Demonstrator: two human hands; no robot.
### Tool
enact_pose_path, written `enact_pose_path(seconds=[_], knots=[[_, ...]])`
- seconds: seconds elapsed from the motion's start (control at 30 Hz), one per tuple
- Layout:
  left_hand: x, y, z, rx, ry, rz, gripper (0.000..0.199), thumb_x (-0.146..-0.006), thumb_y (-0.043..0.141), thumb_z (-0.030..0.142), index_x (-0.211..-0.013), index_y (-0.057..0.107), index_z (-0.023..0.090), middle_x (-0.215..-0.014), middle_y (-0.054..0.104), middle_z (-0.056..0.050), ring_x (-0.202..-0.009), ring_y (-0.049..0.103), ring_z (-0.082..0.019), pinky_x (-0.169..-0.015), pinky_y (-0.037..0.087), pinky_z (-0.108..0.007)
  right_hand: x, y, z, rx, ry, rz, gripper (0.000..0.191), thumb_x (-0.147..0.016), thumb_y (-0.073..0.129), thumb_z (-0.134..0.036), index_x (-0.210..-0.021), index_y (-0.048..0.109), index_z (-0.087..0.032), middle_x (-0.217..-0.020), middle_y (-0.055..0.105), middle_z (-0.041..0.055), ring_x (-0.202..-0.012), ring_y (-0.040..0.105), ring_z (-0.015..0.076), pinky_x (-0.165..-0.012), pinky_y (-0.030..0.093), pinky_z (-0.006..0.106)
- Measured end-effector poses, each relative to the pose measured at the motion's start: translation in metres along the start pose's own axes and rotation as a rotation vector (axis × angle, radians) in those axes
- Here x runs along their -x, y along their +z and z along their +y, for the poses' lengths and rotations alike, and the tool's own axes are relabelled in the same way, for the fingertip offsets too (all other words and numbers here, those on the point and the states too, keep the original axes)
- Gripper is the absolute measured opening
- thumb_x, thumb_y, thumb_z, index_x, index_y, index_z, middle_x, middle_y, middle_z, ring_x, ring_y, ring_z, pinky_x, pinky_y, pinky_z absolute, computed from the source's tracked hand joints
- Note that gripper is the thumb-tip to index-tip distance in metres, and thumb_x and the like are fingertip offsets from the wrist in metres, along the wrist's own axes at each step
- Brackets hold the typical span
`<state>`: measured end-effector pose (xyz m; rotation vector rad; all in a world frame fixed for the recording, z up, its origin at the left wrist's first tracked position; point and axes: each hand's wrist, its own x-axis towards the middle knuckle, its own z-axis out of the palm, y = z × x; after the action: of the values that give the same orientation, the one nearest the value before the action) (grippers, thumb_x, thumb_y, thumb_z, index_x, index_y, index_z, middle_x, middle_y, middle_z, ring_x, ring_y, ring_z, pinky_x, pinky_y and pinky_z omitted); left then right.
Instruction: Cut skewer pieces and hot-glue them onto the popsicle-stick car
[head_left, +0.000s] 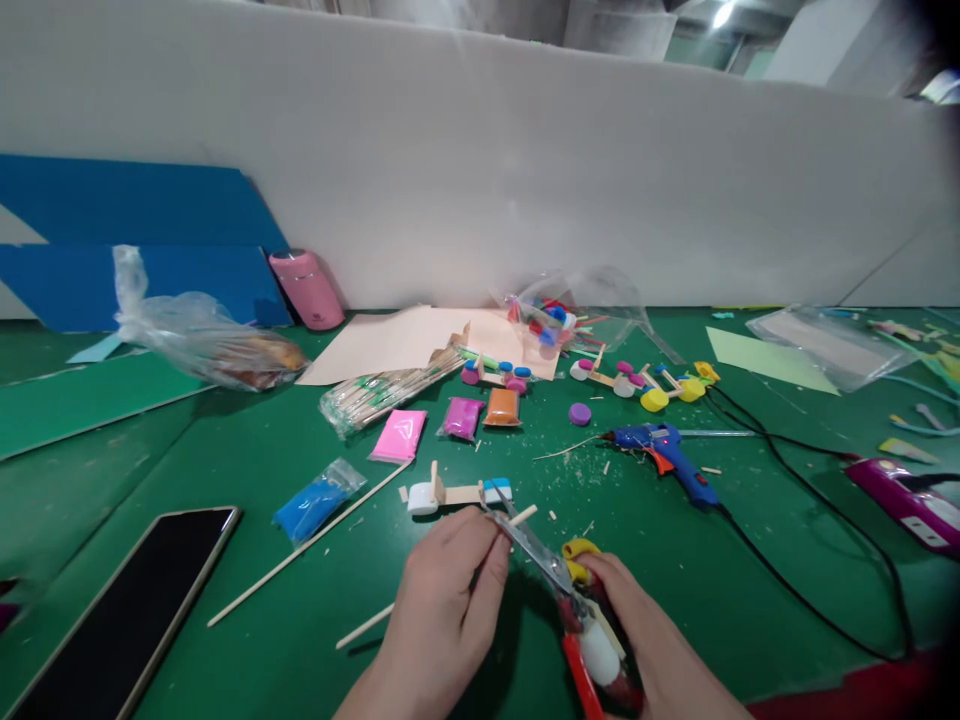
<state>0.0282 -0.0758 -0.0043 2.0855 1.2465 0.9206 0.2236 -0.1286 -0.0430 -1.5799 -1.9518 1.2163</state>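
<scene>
while the left hand (454, 590) pinches a wooden stick (365, 626) slanting away rightward above the green table (690, 590), scissors (553, 570) gripped in the right hand (641, 615) cross its long axis just beyond that pinch, near its far end.

Scissors (559, 580) with shiny metal blades (535, 549), matt wooden stick (523, 515)

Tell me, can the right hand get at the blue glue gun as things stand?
Probably not straight away: the right hand is holding the scissors. The path itself looks free, though; nothing visible stands between that hand and the blue glue gun.
</scene>
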Motion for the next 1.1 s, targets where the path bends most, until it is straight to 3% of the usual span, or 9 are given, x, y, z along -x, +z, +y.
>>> enact_pose_path(seconds=[0.37,0.63,0.9,1.1], knots=[[0.000,-0.001,-0.002,-0.035,0.076,-0.012,0.020,-0.083,0.039,0.012,-0.067,0.051,0.016,-0.064,0.053,-0.002,-0.061,0.049,-0.012,-0.056,0.039,-0.022,0.000,0.001,0.001,-0.074,0.027,0.001,0.075,-0.058,0.063,-0.030,-0.123,0.033,-0.009,-0.124,0.042,0.0209,-0.112,0.043,0.0309,-0.094,0.033,0.040],[0.003,0.000,0.000,-0.150,0.153,-0.018,0.019,-0.081,0.039,0.011,-0.069,0.052,0.016,-0.066,0.056,-0.004,-0.059,0.048,-0.015,-0.054,0.039,-0.026,0.001,0.001,-0.011,-0.091,0.083,-0.018,0.067,-0.055,0.063,-0.023,-0.117,0.040,-0.013,-0.103,0.057,0.0118,-0.087,0.056,0.0229,-0.076,0.044,0.029],[0.005,-0.001,0.007,-0.257,0.283,0.003,0.017,-0.077,0.040,0.007,-0.067,0.050,0.016,-0.061,0.055,-0.003,-0.052,0.044,-0.014,-0.047,0.036,-0.025,0.000,0.006,-0.005,-0.060,0.195,-0.055,0.034,-0.060,0.049,-0.025,-0.093,0.045,-0.018,-0.079,0.063,0.0061,-0.072,0.059,0.0204,-0.060,0.040,0.025],[0.008,0.001,0.009,-0.254,0.251,0.100,0.014,-0.076,0.043,0.009,-0.069,0.053,0.016,-0.061,0.056,-0.003,-0.053,0.046,-0.014,-0.048,0.038,-0.025,-0.002,0.006,-0.007,-0.073,0.230,-0.070,0.026,-0.060,0.047,-0.027,-0.084,0.041,-0.019,-0.071,0.062,0.0053,-0.064,0.059,0.0200,-0.053,0.038,0.024]])
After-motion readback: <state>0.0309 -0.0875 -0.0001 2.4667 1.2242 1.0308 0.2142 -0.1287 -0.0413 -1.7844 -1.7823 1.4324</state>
